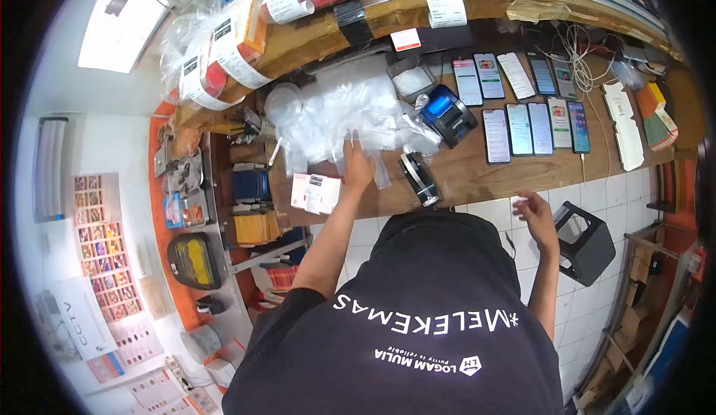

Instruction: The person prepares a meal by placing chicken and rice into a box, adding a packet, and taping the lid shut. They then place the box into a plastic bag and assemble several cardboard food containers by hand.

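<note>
My left hand [359,167] reaches over the table edge, fingers stretched out onto a pile of clear plastic bags [335,105]. Just to its left lies a small white box [316,193] with a printed label. A black tape dispenser [419,179] sits to its right, near the front edge. My right hand [538,219] is in front of the table, above the floor, its fingers curled. Something small and white shows at its fingertips, too small to name.
Several phones [496,136] lie in two rows with lit screens. A blue and black label printer [447,115] stands beside the bags. White cables [578,61] tangle at the back right. A black stool [587,243] is on the tiled floor. Wrapped parcels [239,31] line the upper shelf.
</note>
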`<state>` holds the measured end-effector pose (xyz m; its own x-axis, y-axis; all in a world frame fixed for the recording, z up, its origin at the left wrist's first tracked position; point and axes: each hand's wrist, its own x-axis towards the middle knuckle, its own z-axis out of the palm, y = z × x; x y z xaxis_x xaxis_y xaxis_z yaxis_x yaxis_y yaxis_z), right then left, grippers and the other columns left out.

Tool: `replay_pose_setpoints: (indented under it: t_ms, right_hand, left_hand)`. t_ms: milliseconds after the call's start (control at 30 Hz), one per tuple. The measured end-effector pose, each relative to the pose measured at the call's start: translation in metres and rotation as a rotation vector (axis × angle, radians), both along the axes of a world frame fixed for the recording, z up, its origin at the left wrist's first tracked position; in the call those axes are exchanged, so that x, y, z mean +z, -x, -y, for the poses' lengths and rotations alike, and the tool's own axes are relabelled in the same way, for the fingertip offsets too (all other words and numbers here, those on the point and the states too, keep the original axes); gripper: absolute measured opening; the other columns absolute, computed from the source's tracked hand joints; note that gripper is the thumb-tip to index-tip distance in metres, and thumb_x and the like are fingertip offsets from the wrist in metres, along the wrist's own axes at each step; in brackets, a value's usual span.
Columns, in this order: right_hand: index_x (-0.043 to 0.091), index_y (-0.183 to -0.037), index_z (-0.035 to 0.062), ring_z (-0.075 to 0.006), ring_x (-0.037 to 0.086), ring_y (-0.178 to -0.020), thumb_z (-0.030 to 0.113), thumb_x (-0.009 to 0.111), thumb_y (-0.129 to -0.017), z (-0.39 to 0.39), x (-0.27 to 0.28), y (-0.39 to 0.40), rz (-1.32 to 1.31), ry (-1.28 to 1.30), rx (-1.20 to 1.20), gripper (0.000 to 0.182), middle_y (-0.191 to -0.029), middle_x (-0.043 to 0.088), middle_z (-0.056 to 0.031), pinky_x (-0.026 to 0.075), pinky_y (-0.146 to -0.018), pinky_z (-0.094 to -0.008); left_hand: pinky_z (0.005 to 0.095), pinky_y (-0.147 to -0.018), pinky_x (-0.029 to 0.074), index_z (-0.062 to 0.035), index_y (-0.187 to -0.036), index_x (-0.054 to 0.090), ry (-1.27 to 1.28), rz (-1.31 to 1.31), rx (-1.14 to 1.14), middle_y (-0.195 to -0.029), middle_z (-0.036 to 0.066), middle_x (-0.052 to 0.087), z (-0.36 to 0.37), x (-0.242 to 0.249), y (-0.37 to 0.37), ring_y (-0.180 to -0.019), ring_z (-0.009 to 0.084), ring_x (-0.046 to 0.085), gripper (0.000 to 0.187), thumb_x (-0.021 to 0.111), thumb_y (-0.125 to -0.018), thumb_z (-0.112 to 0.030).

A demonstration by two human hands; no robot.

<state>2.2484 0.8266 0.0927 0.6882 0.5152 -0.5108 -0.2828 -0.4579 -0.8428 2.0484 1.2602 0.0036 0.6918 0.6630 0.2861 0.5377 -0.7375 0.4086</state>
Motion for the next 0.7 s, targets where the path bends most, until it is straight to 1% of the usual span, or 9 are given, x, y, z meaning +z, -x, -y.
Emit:
replay_pose_setpoints:
  t_ms: [100,200,233,333,367,467,567,633,700]
  right_hand:
    - [0.057,-0.125,-0.0033,-0.0172,0.065,-0.089,0.015,0.066,-0.094,-0.033,0.029,-0.002,0.177,-0.071,0.046,0.038,-0.103,0.068,-0.0121,0.051,-0.079,-0.0298]
    - [0.057,-0.129,-0.0015,-0.0186,0.065,-0.089,0.016,0.066,-0.094,-0.05,0.062,0.009,0.256,-0.083,0.158,0.04,-0.103,0.068,-0.0118,0.051,-0.081,-0.0301]
    - [0.056,-0.131,-0.0002,-0.0203,0.067,-0.092,0.017,0.066,-0.094,-0.053,0.079,0.012,0.25,-0.038,0.239,0.043,-0.105,0.068,-0.0126,0.053,-0.081,-0.0317]
    - [0.055,-0.132,-0.0008,-0.0216,0.068,-0.094,0.019,0.067,-0.094,-0.053,0.094,0.019,0.236,0.085,0.331,0.045,-0.108,0.069,-0.0148,0.054,-0.083,-0.0339]
    - [0.055,-0.133,-0.0006,-0.0217,0.068,-0.096,0.021,0.068,-0.093,-0.059,0.102,0.02,0.198,0.158,0.342,0.047,-0.109,0.069,-0.0161,0.055,-0.082,-0.0343]
    - [0.054,-0.134,-0.0002,-0.0279,0.068,-0.1,0.026,0.07,-0.091,-0.088,0.103,0.021,0.19,0.116,0.425,0.053,-0.112,0.068,-0.019,0.054,-0.088,-0.0375]
    - [0.052,-0.137,0.0,-0.0356,0.064,-0.111,0.033,0.073,-0.088,-0.154,0.12,0.037,0.307,0.066,0.688,0.063,-0.123,0.063,-0.0231,0.05,-0.095,-0.0417]
    - [0.052,-0.133,-0.0028,-0.0333,0.065,-0.109,0.03,0.078,-0.083,-0.207,0.112,0.063,0.6,-0.174,0.78,0.065,-0.119,0.064,-0.0209,0.051,-0.095,-0.0385]
    - [0.052,-0.134,-0.0007,-0.0396,0.056,-0.122,0.038,0.077,-0.082,-0.257,0.121,0.09,0.622,-0.247,0.788,0.07,-0.138,0.051,-0.0272,0.046,-0.099,-0.0443]
  left_hand:
    - [0.0488,-0.099,0.047,-0.0003,-0.143,0.041,0.176,-0.253,0.008,-0.133,0.027,0.05,-0.015,-0.001,-0.007,-0.118,0.0443,0.053,0.071,0.065,-0.076,0.002]
    - [0.051,-0.092,0.05,-0.0009,-0.138,0.045,0.268,-0.397,-0.125,-0.133,0.028,0.048,-0.027,-0.015,0.006,-0.109,0.047,0.058,0.064,0.065,-0.077,0.0]
    - [0.0521,-0.085,0.052,0.0,-0.126,0.053,0.187,-0.317,-0.126,-0.118,0.027,0.057,-0.026,-0.013,0.01,-0.1,0.0474,0.061,0.049,0.064,-0.078,0.001]
    - [0.0509,-0.082,0.051,0.0032,-0.109,0.062,0.271,-0.129,-0.149,-0.098,0.024,0.064,-0.03,-0.001,0.021,-0.097,0.0458,0.063,0.03,0.062,-0.079,0.001]
    - [0.0471,-0.075,0.052,0.0052,-0.096,0.066,0.258,-0.135,-0.182,-0.082,0.022,0.066,-0.028,0.009,0.028,-0.088,0.0398,0.067,0.014,0.061,-0.086,-0.004]
    - [0.0391,-0.063,0.048,0.0052,-0.09,0.065,0.417,0.155,-0.252,-0.074,0.019,0.064,-0.017,0.056,0.039,-0.067,0.0281,0.064,0.022,0.062,-0.094,-0.016]
    - [0.0319,-0.057,0.041,0.0055,-0.087,0.064,0.607,0.113,-0.124,-0.066,0.01,0.06,-0.01,0.119,0.041,-0.056,0.0147,0.049,0.026,0.064,-0.096,-0.019]
    - [0.0296,-0.055,0.038,0.0048,-0.084,0.063,0.728,0.185,-0.088,-0.064,0.006,0.058,-0.006,0.152,0.037,-0.057,0.012,0.044,0.024,0.065,-0.095,-0.017]
    - [0.0275,-0.057,0.039,0.0036,-0.086,0.064,0.865,0.27,-0.084,-0.065,0.002,0.058,-0.005,0.168,0.037,-0.06,0.01,0.044,0.019,0.067,-0.093,-0.014]
